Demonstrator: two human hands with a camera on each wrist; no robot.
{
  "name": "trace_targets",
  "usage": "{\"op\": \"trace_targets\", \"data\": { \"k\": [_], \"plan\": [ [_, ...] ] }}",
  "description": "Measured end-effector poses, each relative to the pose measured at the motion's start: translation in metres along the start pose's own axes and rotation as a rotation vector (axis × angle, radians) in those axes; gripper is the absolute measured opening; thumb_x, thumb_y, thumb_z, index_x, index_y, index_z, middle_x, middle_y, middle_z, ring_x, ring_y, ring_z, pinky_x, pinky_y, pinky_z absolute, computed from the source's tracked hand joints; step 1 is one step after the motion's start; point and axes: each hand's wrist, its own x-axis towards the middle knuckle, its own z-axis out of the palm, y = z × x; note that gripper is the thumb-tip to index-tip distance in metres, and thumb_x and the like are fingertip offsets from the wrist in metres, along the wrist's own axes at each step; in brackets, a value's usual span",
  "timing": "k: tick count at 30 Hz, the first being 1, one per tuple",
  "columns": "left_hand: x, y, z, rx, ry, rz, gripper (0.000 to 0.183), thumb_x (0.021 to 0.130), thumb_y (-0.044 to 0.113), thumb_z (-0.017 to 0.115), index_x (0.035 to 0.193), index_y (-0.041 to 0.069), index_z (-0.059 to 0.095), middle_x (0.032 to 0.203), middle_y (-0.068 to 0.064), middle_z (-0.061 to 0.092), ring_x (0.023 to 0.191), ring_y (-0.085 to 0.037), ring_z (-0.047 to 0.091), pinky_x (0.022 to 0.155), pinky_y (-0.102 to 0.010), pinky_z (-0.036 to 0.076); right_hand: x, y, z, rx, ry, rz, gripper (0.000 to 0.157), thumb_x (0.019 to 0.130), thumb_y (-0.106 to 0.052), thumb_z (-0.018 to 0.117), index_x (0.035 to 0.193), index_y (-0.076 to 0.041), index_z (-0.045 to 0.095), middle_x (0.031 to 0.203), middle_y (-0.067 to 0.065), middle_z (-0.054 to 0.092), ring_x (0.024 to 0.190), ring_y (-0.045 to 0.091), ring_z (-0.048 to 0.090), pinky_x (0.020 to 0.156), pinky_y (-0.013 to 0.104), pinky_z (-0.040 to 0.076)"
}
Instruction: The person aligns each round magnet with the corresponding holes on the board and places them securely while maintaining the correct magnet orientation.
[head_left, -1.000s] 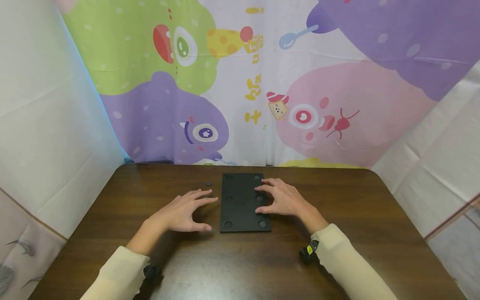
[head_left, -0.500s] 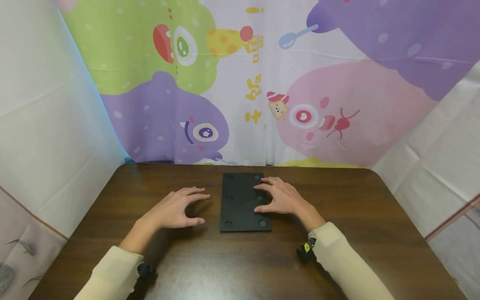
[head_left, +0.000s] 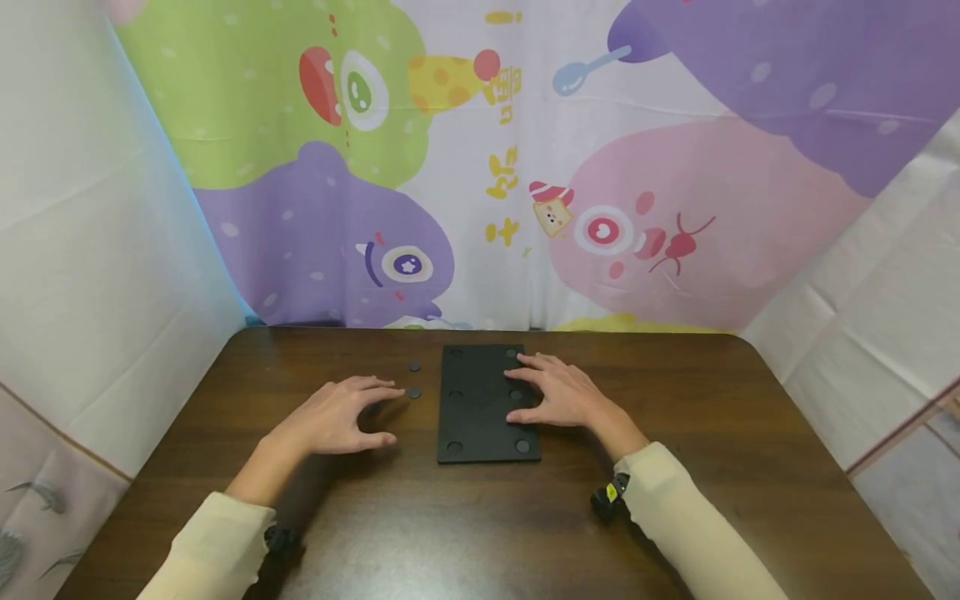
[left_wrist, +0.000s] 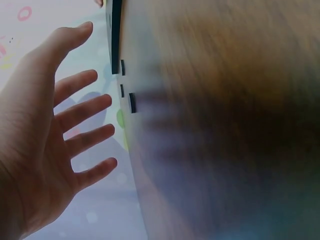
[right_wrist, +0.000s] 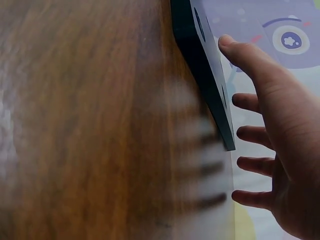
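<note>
A flat black board (head_left: 483, 417) with round recesses along both long sides lies on the table. Grey discs appear to fill its right-hand recesses, such as the disc (head_left: 522, 447) at the near corner. Left of the board lie two small dark discs, a far disc (head_left: 415, 367) and a nearer disc (head_left: 414, 392). Three dark pieces show in the left wrist view, the largest piece (left_wrist: 132, 102) closest. My left hand (head_left: 333, 419), fingers spread, is beside the nearer disc and holds nothing. Over the board's right edge hovers my right hand (head_left: 566, 392), its fingers extended and holding nothing.
The brown wooden table (head_left: 480, 533) carries the board and discs. A cartoon-printed curtain (head_left: 495, 292) hangs behind its far edge, with pale cloth at both sides. Each wrist wears a small black camera.
My left hand has drawn back leftward from the board, uncovering a second disc on the table. My right hand has stayed nearly still at the board's right edge.
</note>
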Motion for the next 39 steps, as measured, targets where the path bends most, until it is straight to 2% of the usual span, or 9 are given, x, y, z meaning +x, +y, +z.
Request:
{"op": "trace_targets", "data": {
  "k": [9,20,25,32,39],
  "plan": [
    [0.0,-0.007,-0.002,0.016,0.014,0.016,0.07,0.095,0.059,0.083,0.149,0.016,0.074,0.15,-0.016,0.075,0.14,-0.046,0.07,0.109,-0.068,0.059,0.002,0.0,0.0,-0.015,-0.012,0.009,0.084,0.093,-0.069,0.082,0.164,-0.029,0.062,0.181,0.012,0.045,0.166,0.045,0.044,0.124,0.076,0.045],
    [-0.002,-0.01,-0.003,-0.005,0.015,-0.021,0.064,0.096,0.054,0.083,0.146,0.014,0.076,0.149,-0.018,0.076,0.137,-0.046,0.071,0.112,-0.067,0.059,0.004,-0.002,-0.002,0.007,-0.031,0.017,0.082,0.093,-0.067,0.083,0.162,-0.028,0.063,0.181,0.014,0.044,0.166,0.045,0.044,0.124,0.077,0.043],
    [-0.001,-0.012,-0.004,0.002,0.018,-0.022,0.059,0.096,0.051,0.083,0.142,0.014,0.077,0.142,-0.017,0.078,0.13,-0.044,0.074,0.107,-0.065,0.061,0.004,-0.002,-0.003,0.023,-0.045,0.024,0.083,0.093,-0.066,0.084,0.163,-0.028,0.062,0.182,0.014,0.043,0.168,0.047,0.04,0.126,0.079,0.041],
    [0.0,-0.014,-0.003,0.0,0.027,-0.009,0.049,0.098,0.046,0.084,0.135,0.015,0.08,0.125,-0.007,0.082,0.115,-0.033,0.077,0.097,-0.057,0.064,0.005,-0.001,-0.002,0.034,-0.048,0.026,0.083,0.092,-0.066,0.085,0.163,-0.027,0.062,0.182,0.015,0.042,0.169,0.048,0.038,0.127,0.081,0.038],
    [0.002,-0.017,-0.003,-0.015,0.018,-0.023,0.046,0.099,0.044,0.085,0.133,0.014,0.081,0.116,-0.004,0.082,0.104,-0.024,0.075,0.092,-0.051,0.064,0.007,-0.002,-0.001,0.054,-0.064,0.037,0.083,0.092,-0.065,0.085,0.162,-0.027,0.062,0.182,0.016,0.041,0.17,0.048,0.035,0.127,0.081,0.039]
  ]
}}
